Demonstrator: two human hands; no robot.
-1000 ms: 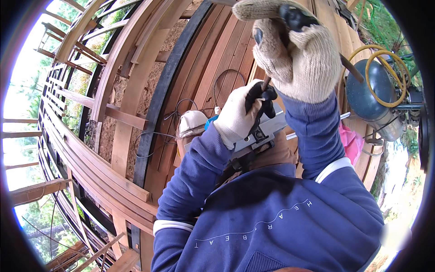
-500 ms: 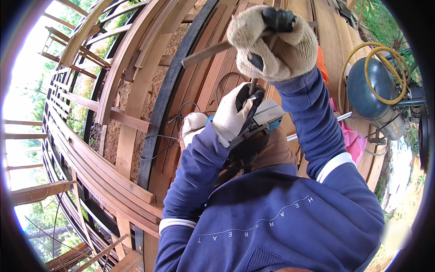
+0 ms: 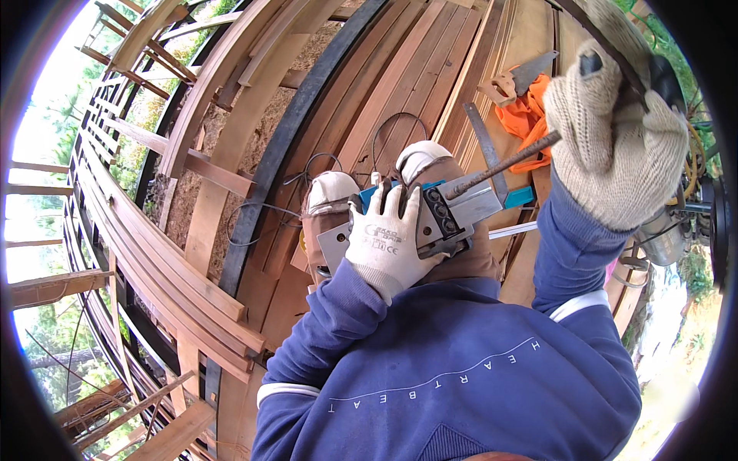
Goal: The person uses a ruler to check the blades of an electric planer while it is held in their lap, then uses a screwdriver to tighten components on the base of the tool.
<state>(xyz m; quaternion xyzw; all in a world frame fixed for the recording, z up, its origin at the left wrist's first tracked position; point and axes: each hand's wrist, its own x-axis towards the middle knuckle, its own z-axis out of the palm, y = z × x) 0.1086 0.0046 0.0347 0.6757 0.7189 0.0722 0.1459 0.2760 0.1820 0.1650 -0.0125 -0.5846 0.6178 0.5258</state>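
An electric hand planer (image 3: 478, 201) with a blue body and bare metal plates lies across my lap, its flat sole facing up. My left hand (image 3: 388, 240), in a cream knit work glove, lies on it with the fingers spread. My right hand (image 3: 615, 150), gloved the same way, is closed around a T-shaped metal rod (image 3: 507, 165). The rod slants down to the left, and its end meets the black cutter section (image 3: 442, 219) with its row of round bolts. Part of the crossbar is hidden by the right glove.
A handsaw (image 3: 530, 73) and an orange cloth (image 3: 523, 115) lie ahead on reddish decking boards (image 3: 392, 92). Beside them is a flat metal square (image 3: 484, 142). A cord (image 3: 377, 138) loops near my knees. Timber frames and stacked planks (image 3: 169, 284) run along the left.
My left hand has let go of the rod and come down flat on the planer. My right hand has moved right with the rod, whose end now reaches the cutter section.
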